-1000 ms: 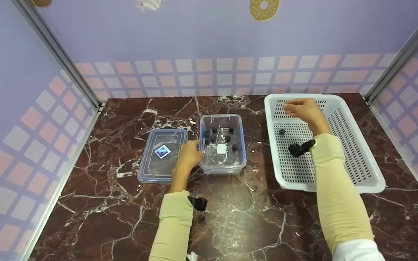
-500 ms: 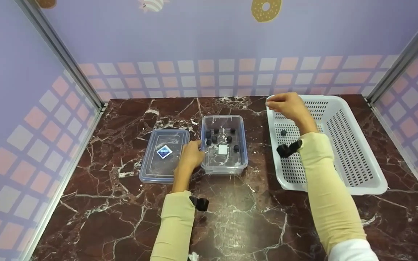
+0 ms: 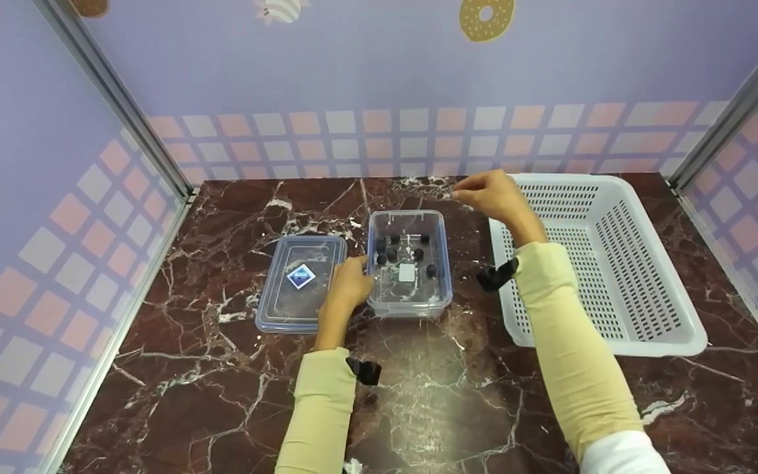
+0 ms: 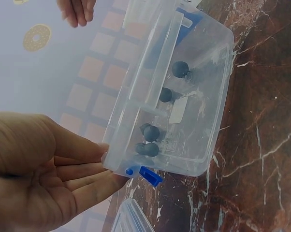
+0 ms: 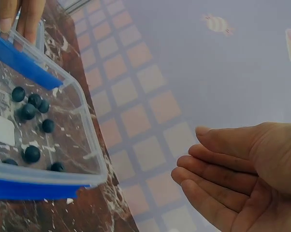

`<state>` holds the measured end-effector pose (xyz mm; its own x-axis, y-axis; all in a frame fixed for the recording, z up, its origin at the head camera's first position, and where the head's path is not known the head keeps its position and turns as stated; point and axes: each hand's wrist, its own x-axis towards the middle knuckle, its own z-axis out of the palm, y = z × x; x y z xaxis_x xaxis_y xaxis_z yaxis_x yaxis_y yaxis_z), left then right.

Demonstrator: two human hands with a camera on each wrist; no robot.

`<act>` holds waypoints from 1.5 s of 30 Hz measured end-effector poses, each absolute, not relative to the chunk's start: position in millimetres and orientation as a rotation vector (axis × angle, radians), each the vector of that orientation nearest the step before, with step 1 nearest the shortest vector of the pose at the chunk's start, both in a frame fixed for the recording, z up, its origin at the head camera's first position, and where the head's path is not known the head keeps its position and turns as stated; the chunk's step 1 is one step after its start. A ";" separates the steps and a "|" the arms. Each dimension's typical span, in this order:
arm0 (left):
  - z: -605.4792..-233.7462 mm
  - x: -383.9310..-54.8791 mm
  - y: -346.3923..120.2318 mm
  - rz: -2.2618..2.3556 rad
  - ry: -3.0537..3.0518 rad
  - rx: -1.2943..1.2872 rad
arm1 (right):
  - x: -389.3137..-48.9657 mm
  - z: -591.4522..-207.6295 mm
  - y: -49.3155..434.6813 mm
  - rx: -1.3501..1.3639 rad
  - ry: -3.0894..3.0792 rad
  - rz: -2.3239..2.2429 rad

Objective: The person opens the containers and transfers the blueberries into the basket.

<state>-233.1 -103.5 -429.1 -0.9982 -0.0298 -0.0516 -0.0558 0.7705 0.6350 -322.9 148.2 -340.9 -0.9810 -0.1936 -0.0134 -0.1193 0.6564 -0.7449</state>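
My left hand (image 3: 351, 284) pinches the left rim of a clear plastic food container (image 4: 218, 108), thumb on the rim and fingers at its side by the blue clip (image 4: 151, 176). Several blueberries (image 5: 32, 154) lie scattered on the container's bottom, around a white square (image 3: 406, 272). My right hand (image 3: 492, 195) is in the air between the container and a white perforated basket (image 3: 665, 283). Its fingers (image 5: 218, 171) are loosely bent, with nothing visible in them in the right wrist view. My right forearm covers part of the basket.
A clear lid (image 3: 287, 306) with a blue rim and a diamond label lies left of the container, partly behind my left hand. The dark marbled table (image 3: 445, 408) is bordered by a lilac wall (image 3: 379, 72) at the back and more walls at both sides.
My right hand has moved left from over the basket, out past its left rim toward the container. The left hand keeps its place at the container.
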 end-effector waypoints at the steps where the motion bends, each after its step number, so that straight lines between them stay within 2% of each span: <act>1: -429.2 -233.1 -103.6 1.045 2.927 -0.065 | -323.0 -341.4 145.5 -0.271 2.782 -1.228; 29: -429.5 -233.5 -102.8 1.067 2.937 -0.024 | -334.0 -372.0 100.3 -0.426 2.847 -1.067; 45: -428.9 -232.0 -103.6 1.027 2.940 -0.047 | -337.7 -392.3 91.1 -0.324 2.796 -1.111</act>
